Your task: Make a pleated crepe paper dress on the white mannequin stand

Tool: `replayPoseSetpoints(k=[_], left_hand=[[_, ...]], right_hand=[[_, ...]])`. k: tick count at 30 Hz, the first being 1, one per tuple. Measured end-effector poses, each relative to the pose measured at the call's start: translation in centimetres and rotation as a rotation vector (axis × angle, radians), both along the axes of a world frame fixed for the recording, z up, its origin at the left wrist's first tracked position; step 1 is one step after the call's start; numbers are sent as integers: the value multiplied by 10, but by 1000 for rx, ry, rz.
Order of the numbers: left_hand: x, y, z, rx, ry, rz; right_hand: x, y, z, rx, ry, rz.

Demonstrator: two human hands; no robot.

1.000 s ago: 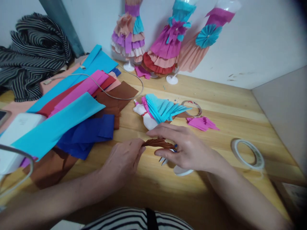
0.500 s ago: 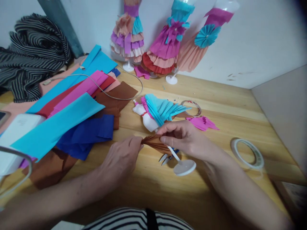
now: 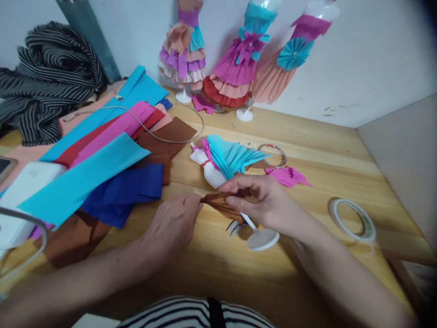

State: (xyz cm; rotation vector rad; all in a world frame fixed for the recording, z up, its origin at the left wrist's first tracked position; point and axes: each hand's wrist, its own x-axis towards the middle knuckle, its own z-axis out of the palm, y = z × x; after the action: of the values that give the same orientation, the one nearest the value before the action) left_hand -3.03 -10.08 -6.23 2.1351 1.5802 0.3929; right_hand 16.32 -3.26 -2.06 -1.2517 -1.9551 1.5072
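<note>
A pleated strip of brown crepe paper (image 3: 220,203) is stretched between both hands over the wooden table (image 3: 307,150). My left hand (image 3: 172,225) pinches its left end. My right hand (image 3: 262,200) is closed around its right part, fingers curled over the folds. Just behind lies a small white mannequin (image 3: 209,166) wearing a turquoise pleated skirt (image 3: 232,155). A white round stand base (image 3: 262,238) and small scissors (image 3: 235,225) lie under my right hand.
Sheets of turquoise, pink, red, brown and blue crepe paper (image 3: 102,155) cover the left side, crossed by a cable (image 3: 143,123). Three dressed paper dolls (image 3: 235,64) stand at the wall. Tape rolls (image 3: 353,218) lie right; a striped cloth (image 3: 44,77) far left.
My right hand has turned from lying flat over the brown pleats to gripping them, shifting slightly back. The white stand base has come into full view below it.
</note>
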Motion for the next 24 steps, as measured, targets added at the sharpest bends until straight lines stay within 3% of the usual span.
replayPoseSetpoints(k=[14,24], left_hand=[[-1,-1,-3,107,43,7],[1,-3,-1,161,-11,-4]], right_hand=[[-2,-4,-5,66,48,-130],[-4,-3,-3,41,12,-144]])
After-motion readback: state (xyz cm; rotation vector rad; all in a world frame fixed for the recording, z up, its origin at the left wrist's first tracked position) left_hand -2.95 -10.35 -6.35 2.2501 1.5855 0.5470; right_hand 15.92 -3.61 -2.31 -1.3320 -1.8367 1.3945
